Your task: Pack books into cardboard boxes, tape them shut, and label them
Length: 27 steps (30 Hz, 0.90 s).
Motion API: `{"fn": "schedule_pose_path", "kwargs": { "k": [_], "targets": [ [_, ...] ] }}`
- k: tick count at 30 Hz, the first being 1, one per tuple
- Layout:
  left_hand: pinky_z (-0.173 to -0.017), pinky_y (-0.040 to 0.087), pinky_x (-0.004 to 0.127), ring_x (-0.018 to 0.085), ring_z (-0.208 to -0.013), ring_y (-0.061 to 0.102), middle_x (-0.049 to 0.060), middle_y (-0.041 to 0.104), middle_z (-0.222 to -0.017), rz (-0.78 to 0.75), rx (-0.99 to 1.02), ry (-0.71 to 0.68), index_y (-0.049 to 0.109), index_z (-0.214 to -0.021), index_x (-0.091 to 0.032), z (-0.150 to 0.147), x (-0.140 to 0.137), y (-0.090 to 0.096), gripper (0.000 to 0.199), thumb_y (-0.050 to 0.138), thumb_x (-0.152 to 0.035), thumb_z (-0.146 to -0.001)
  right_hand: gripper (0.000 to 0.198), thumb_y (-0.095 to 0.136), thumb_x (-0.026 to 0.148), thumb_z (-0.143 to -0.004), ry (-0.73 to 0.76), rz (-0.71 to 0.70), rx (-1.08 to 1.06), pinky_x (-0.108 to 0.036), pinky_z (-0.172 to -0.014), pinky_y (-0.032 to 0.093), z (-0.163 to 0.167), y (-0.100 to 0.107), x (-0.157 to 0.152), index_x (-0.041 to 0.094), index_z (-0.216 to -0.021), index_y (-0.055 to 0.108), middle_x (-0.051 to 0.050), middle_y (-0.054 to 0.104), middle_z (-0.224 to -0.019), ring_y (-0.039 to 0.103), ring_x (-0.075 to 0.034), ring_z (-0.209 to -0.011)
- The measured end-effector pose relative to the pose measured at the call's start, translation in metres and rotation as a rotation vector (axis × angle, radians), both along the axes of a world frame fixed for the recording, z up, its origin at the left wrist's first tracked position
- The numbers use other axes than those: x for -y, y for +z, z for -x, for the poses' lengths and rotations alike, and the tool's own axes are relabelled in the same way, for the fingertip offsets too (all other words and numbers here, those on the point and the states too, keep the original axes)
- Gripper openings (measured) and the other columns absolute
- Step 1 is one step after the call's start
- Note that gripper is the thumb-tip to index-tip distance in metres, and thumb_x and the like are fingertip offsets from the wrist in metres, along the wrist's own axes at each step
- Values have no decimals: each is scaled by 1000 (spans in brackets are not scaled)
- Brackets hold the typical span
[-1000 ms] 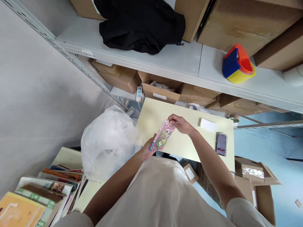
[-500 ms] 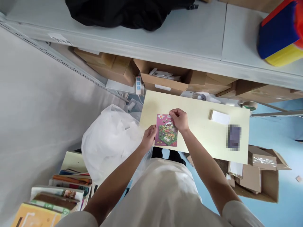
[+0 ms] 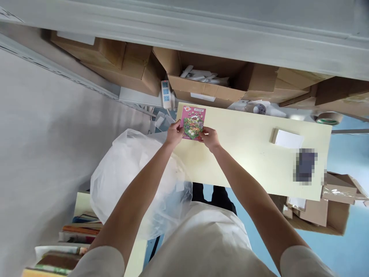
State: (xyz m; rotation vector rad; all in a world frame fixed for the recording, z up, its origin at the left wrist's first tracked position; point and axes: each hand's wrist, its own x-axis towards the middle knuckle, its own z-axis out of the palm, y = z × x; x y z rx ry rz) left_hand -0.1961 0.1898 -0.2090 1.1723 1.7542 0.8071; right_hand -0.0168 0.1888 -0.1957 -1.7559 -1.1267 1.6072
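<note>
Storeroom-type wkspace w/ metal shelving point(image 3: 201, 32), cardboard bxs point(image 3: 137, 63), pwr strip point(image 3: 166, 94), tape roll point(image 3: 329, 117), plain tbl point(image 3: 250, 142).

There is 1 view, from a camera worn on the person's head. It looks forward and steeply down, over the white shirt point(image 3: 204, 242), which is very near at the bottom edge, and along the arms point(image 3: 250, 192) to the left hand point(image 3: 174, 134) and the right hand point(image 3: 210, 139), which are farther off, around the upper middle. The table point(image 3: 248, 134) is seen from above, and the grey shelf point(image 3: 184, 32) crosses the top, slightly tilted.
</note>
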Motion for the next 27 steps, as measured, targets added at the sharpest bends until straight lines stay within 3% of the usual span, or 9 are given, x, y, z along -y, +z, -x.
{"fn": "schedule_pose_path", "kwargs": {
  "k": [3, 6, 10, 13, 18, 22, 27],
  "targets": [
    [-76, 46, 32, 17, -74, 57, 6, 62, -81, -13, -179, -27, 67, -107, -17, 6, -9, -14, 38, 58, -11, -70, 24, 58, 22, -74, 62, -60, 219, -33, -73, 53, 10, -12, -13, 18, -96, 68, -5, 66, -83, 63, -17, -75],
    [-81, 46, 36, 22, -81, 57, 6, 60, -77, -56, -294, -75, 67, -99, -21, 4, -11, -20, 34, 58, -9, -70, 35, 58, 17, -73, 91, -100, 364, -35, -77, 51, 15, -17, -16, 18, -107, 63, -5, 68, -83, 63, -19, -78],
    [-87, 44, 37, 25, -94, 55, 9, 59, -87, -100, -362, -60, 66, -97, -21, 2, -10, -21, 34, 60, -6, -68, 35, 56, 15, -74, 100, -192, 415, -36, -81, 50, 18, -23, -16, 18, -109, 60, -6, 68, -88, 62, -19, -82],
    [-88, 44, 37, 24, -92, 56, 8, 58, -86, -83, -366, -60, 65, -95, -21, 5, -10, -22, 31, 60, -7, -68, 33, 58, 17, -74, 89, -248, 438, -36, -86, 48, 20, -27, -15, 15, -108, 60, -11, 63, -100, 61, -19, -85],
    [-89, 44, 37, 24, -88, 58, 7, 57, -81, -85, -324, -1, 65, -93, -20, 9, -4, -23, 28, 61, -10, -68, 45, 57, 22, -77, 31, -239, 366, -34, -80, 51, 5, -21, 5, 13, -122, 51, -15, 58, -108, 59, -15, -72],
    [-95, 41, 41, 28, -97, 57, 10, 61, -88, -87, -312, -20, 65, -97, -18, 2, 3, -6, 31, 63, -16, -66, 41, 54, 22, -78, 18, -271, 299, -33, -74, 52, -27, -4, 38, 17, -119, 52, -12, 58, -105, 58, -13, -67],
    [-92, 43, 41, 29, -93, 62, 13, 64, -96, -75, -272, -114, 67, -94, -15, -21, 6, 36, 30, 67, -25, -66, 37, 54, 27, -76, 9, -269, 245, -33, -69, 53, -82, 24, 88, 20, -112, 56, -9, 58, -102, 60, -13, -66]
  ]
}}
